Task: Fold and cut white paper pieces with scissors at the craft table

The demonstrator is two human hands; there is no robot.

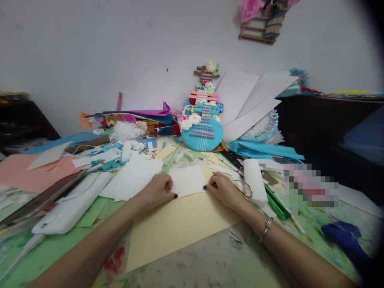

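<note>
Scraps (pixel 184 155) behind held paper (pixel 186 181), roll (pixel 255 180) rightward

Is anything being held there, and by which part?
Yes, the white paper: the left hand at its left edge, the right hand at its right edge, thumbs by the near corners.

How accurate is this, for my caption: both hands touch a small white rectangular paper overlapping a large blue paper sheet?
The head view shows a large pale yellow paper sheet, not blue. Left hand and right hand do touch the white rectangular paper.
</note>
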